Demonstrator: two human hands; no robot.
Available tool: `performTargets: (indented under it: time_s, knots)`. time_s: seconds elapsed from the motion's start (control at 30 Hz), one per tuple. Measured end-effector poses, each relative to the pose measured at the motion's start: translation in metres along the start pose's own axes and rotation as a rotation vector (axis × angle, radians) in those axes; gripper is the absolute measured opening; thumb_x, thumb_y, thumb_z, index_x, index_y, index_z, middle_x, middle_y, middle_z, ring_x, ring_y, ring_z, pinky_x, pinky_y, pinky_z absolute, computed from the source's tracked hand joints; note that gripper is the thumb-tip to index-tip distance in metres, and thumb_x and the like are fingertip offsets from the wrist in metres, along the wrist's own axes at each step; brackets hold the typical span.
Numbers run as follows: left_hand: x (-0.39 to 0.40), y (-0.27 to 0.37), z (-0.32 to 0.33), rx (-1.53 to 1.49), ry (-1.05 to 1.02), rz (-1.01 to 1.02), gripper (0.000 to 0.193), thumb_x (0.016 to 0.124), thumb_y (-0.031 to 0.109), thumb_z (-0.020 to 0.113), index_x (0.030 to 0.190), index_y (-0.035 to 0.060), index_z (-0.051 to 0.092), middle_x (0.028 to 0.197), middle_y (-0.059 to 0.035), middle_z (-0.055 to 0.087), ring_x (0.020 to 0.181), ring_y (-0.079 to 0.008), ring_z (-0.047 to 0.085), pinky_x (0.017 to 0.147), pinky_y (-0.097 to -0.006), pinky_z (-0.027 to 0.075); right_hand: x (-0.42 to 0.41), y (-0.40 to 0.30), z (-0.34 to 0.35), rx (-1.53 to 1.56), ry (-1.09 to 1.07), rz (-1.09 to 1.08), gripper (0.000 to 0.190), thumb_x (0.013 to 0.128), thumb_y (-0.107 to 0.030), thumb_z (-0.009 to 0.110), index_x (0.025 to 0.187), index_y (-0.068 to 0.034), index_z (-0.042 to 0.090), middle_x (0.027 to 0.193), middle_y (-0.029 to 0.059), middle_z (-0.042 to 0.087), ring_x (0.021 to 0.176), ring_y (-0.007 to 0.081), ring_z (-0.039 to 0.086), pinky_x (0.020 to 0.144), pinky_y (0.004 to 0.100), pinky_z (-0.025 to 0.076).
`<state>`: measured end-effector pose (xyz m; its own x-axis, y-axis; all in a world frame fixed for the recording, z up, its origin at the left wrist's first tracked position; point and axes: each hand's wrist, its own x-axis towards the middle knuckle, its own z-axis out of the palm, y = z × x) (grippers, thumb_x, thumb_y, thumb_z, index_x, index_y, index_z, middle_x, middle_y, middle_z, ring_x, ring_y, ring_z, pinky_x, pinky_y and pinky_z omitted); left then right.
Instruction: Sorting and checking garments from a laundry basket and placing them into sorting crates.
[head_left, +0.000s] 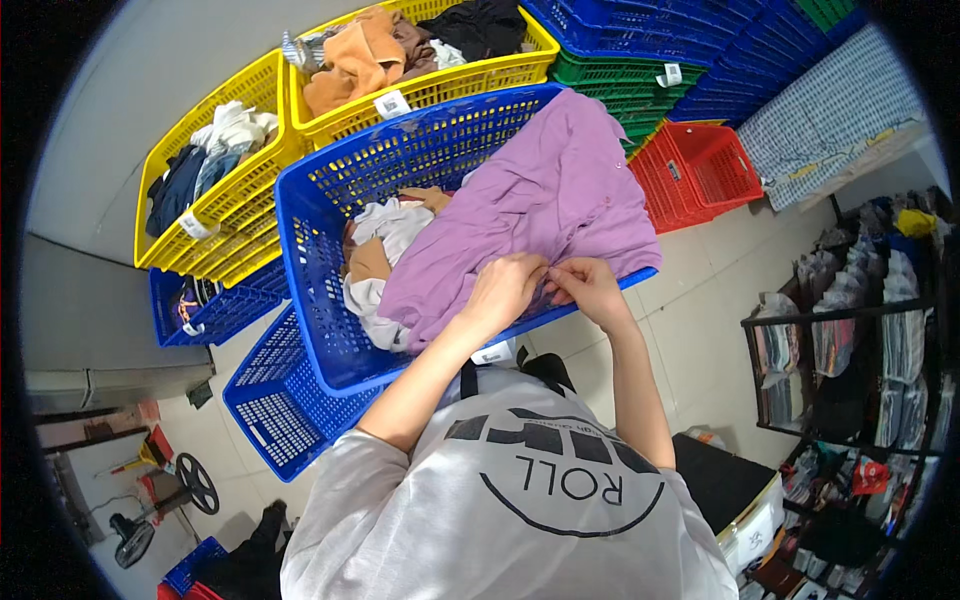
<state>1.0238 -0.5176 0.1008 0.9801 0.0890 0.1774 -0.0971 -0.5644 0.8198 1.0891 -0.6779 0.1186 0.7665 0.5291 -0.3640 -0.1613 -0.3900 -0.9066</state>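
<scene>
A mauve buttoned garment (525, 195) lies spread over the right part of a large blue plastic basket (300, 225), partly over its near and right rims. My left hand (510, 285) pinches the garment's fabric near the near edge. Close beside it, my right hand (589, 289) grips the same cloth, the fingertips of both hands almost meeting. Small buttons show on the garment to the right. White clothes (390, 229) and a tan cloth (370, 260) lie in the left of the basket. What lies under the mauve garment is hidden.
Yellow baskets (300, 112) with clothes stand behind and left. Blue baskets (255, 405) sit low at the left. Stacked green baskets (622, 79) and red baskets (724, 165) stand at the right. A black rack (832, 311) with bagged items is farther right; a fan (131, 536) is lower left.
</scene>
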Motion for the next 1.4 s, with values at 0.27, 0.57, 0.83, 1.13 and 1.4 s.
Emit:
performTargets:
  time_s: [0.27, 0.57, 0.83, 1.13, 1.4]
  knots:
    - [-0.003, 0.012, 0.005, -0.084, 0.194, 0.088, 0.015, 0.081, 0.009, 0.058, 0.092, 0.0012, 0.066, 0.084, -0.0142, 0.064, 0.082, -0.034, 0.06, 0.071, -0.0404, 0.047, 0.0, -0.004, 0.0, 0.12, 0.014, -0.03, 0.012, 0.087, -0.01, 0.06, 0.088, 0.001, 0.066, 0.073, 0.0061, 0.066, 0.056, 0.0079, 0.057, 0.052, 0.0201, 0.046]
    - [-0.013, 0.012, 0.018, -0.457, 0.086, -0.279, 0.018, 0.085, 0.013, 0.061, 0.096, -0.0003, 0.068, 0.083, -0.0077, 0.069, 0.073, -0.0088, 0.059, 0.066, -0.0267, 0.047, -0.017, 0.005, -0.001, 0.343, 0.122, -0.057, 0.013, 0.084, -0.012, 0.064, 0.085, 0.001, 0.065, 0.075, 0.0085, 0.067, 0.056, 0.0098, 0.06, 0.051, 0.0208, 0.048]
    - [-0.011, 0.031, 0.022, -0.266, 0.017, -0.315, 0.016, 0.081, 0.012, 0.063, 0.088, -0.001, 0.07, 0.072, -0.0083, 0.068, 0.064, -0.0092, 0.06, 0.06, -0.0278, 0.048, -0.024, 0.033, 0.0, 0.297, 0.138, -0.101, 0.017, 0.089, -0.013, 0.057, 0.085, 0.003, 0.061, 0.075, 0.0087, 0.065, 0.054, 0.0105, 0.059, 0.05, 0.0212, 0.047]
    - [-0.016, 0.052, 0.045, 0.183, 0.306, -0.115, 0.01, 0.074, 0.012, 0.067, 0.081, 0.0047, 0.068, 0.073, -0.0097, 0.064, 0.062, -0.0267, 0.062, 0.056, -0.0355, 0.048, -0.022, 0.025, -0.005, 0.524, 0.092, -0.008, 0.019, 0.092, -0.014, 0.055, 0.088, 0.004, 0.062, 0.076, 0.0083, 0.064, 0.053, 0.0117, 0.059, 0.049, 0.0221, 0.048]
    - [-0.02, 0.054, 0.061, 0.296, 0.32, -0.13, 0.008, 0.074, 0.012, 0.068, 0.08, 0.0051, 0.067, 0.074, -0.0095, 0.064, 0.065, -0.0272, 0.063, 0.055, -0.0355, 0.048, -0.014, 0.039, -0.003, 0.485, 0.114, 0.054, 0.016, 0.091, -0.01, 0.053, 0.086, 0.002, 0.06, 0.071, 0.0074, 0.062, 0.046, 0.0095, 0.052, 0.043, 0.0232, 0.041]
